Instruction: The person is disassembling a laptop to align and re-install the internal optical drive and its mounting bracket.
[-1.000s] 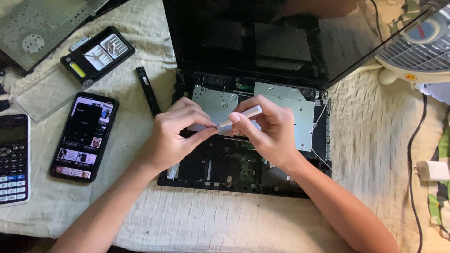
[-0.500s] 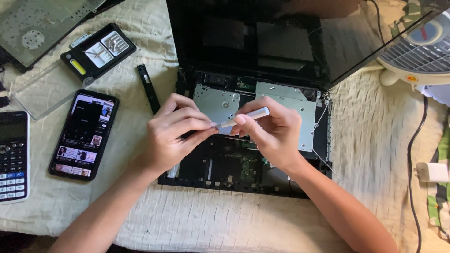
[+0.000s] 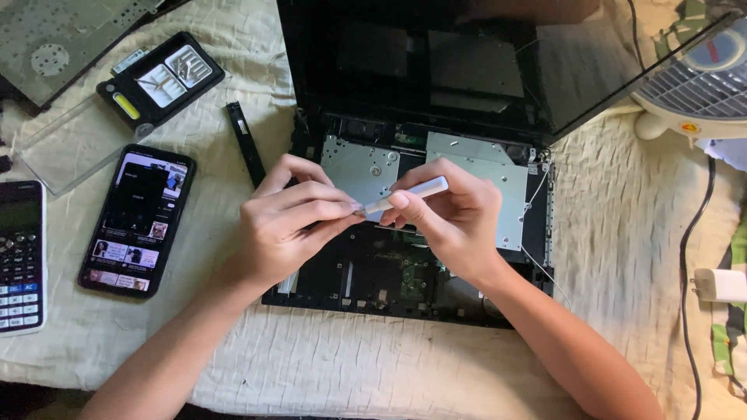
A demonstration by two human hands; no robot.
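At the centre of the frame your right hand point(image 3: 455, 222) is closed around a slim white tool point(image 3: 406, 194), pinched between thumb and fingers, while your left hand point(image 3: 288, 225) curls in with its fingertips meeting the tool's tip. Both hands hover over the opened laptop point(image 3: 420, 257), just above its silver metal plates point(image 3: 482, 175). To the left on the cloth-covered bench point(image 3: 622, 233) lie a lit smartphone point(image 3: 138, 220), a calculator point(image 3: 19, 257) at the frame's left edge and a black bit case point(image 3: 159, 78) at upper left.
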